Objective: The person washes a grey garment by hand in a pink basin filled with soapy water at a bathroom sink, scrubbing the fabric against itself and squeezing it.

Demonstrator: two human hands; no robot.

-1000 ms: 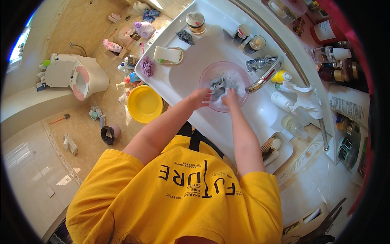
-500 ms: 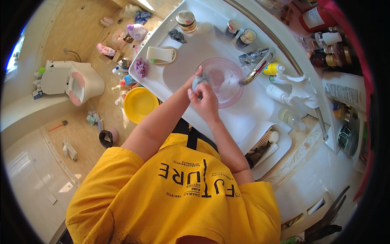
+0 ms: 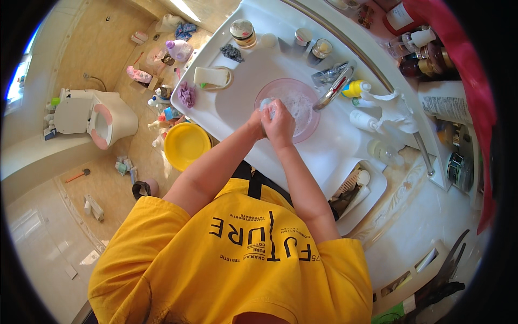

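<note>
My right hand (image 3: pixel 281 122) and my left hand (image 3: pixel 258 125) are pressed together at the near left rim of a translucent pink basin (image 3: pixel 261 90). Both close around a small wet bundle of light blue-grey cloth (image 3: pixel 266 103), of which only a bit shows above the fingers. Part of my left hand is covered by the right. White suds (image 3: pixel 303 108) float on the water in the basin. The basin sits in a white sink (image 3: pixel 229 100), under a chrome faucet (image 3: pixel 337 89).
Along the sink's rim are a soap dish (image 3: pixel 212 78), a purple scrunchie (image 3: pixel 186 95), a dark scrubber (image 3: pixel 232 52) and several jars. Bottles (image 3: pixel 362 120) and a brush tray (image 3: pixel 372 197) lie to the right. A yellow basin (image 3: pixel 186 147) stands at left, beyond it a toilet (image 3: pixel 102 119).
My hands have come together over the cloth, the right now wrapped around it. Most of the cloth has gone out of sight between the fingers. The view has shifted slightly.
</note>
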